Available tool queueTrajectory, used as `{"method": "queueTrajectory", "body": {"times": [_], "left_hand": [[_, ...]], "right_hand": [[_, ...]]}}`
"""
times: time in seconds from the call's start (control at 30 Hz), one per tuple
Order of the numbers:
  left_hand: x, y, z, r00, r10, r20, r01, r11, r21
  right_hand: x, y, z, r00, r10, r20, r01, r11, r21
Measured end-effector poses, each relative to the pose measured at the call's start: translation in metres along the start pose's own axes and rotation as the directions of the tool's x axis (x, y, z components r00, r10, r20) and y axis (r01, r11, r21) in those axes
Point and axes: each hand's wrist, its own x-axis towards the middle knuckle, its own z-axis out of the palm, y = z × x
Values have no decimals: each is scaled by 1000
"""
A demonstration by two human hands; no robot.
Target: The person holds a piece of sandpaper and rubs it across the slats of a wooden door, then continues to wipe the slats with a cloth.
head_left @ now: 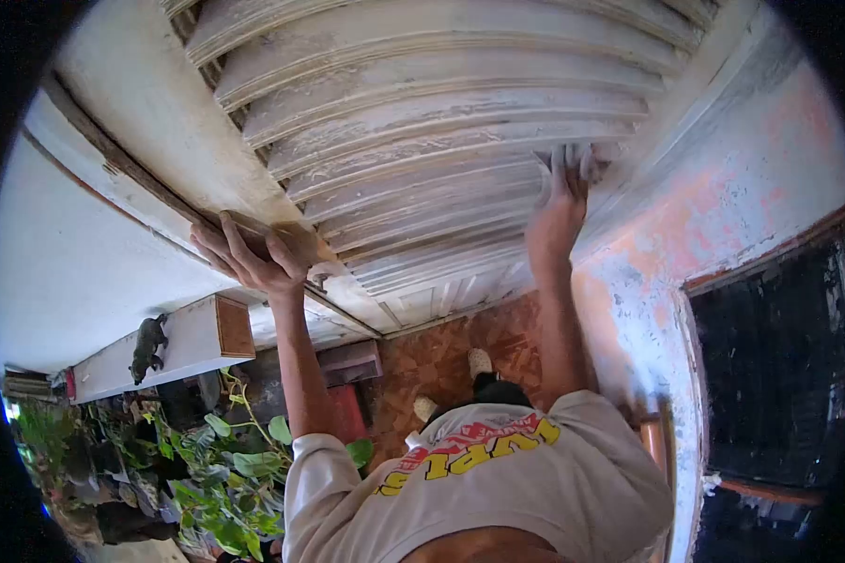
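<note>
My left hand (253, 258) lies with fingers spread on the edge of a white louvered door (347, 267), beside its latch. Farther right, my right hand (565, 176) presses against the slats near the door's right side. Its fingers are bent around something grey and thin, perhaps a sanding sheet, too small to make out. The slats (460, 136) are whitish, with worn and dusty paint.
A wall (714, 206) with patchy white and pink paint and a dark window (770, 366) are on the right. Leafy plants (235, 469), a white ledge (197, 338) with a dark animal figurine (148, 347) and a reddish tiled floor (432, 361) lie below.
</note>
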Motion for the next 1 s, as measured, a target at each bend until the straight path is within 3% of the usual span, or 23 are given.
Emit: {"method": "queueTrajectory", "body": {"times": [0.03, 0.07, 0.1, 0.2, 0.3, 0.43, 0.53, 0.57, 0.6, 0.73, 0.77, 0.83, 0.87, 0.9, 0.93, 1.0], "left_hand": [[1, 1, 2, 1000, -5, -4, 5, 1000, 14], [1, 3, 1, 1000, -6, 10, 6, 1000, 21], [1, 3, 2, 1000, -7, 13, 6, 1000, 17], [3, 6, 3, 1000, 4, -20, -5, 1000, -23], [-1, -2, 0, 1000, 22, 12, -22, 1000, -18], [1, 4, 1, 1000, 5, 14, -5, 1000, -29], [6, 13, -2, 999, -33, 9, 34, 998, -59], [8, 14, -2, 1000, -24, 1, 24, 998, -55], [7, 15, -3, 1000, -16, -5, 16, 998, -67], [9, 29, 7, 999, 18, -30, -23, 989, -145], [15, 36, 15, 998, 57, -40, -63, 981, -182], [21, 46, 18, 1000, 17, -11, -19, 985, -172], [23, 47, 22, 999, 17, -37, -23, 986, -164], [26, 46, 28, 997, 21, -69, -32, 987, -160], [24, 44, 28, 998, 25, -60, -34, 988, -148], [26, 45, 29, 997, 27, -76, -38, 989, -145]], "right_hand": [[12, -6, -7, 997, 25, -76, -28, 999, -37], [7, -29, -7, 998, 41, 56, -45, 997, 62], [2, -44, -1, 997, 45, 57, -48, 997, 57], [-8, -66, 8, 978, -189, 85, 173, 971, 165], [15, -13, -30, 999, -45, -30, 45, 999, 13], [-5, -50, 12, 996, -62, -66, 62, 998, 1], [-16, -77, 18, 965, -262, 14, 253, 945, 208], [-17, -56, 14, 998, -53, -32, 58, 979, 195], [-13, -53, 14, 998, -52, -39, 59, 977, 203], [0, -46, 9, 990, -46, -136, 46, 999, -5], [-2, -56, 10, 990, -48, -134, 48, 999, -6], [-10, -91, 10, 978, -207, -34, 209, 974, 86], [-11, -65, 18, 989, -139, -55, 144, 985, 96], [-2, -45, -2, 993, -71, -92, 68, 997, -29], [6, -13, -11, 990, -123, -64, 119, 990, -71], [6, -8, -1, 991, -81, -110, 68, 991, -119]]}}
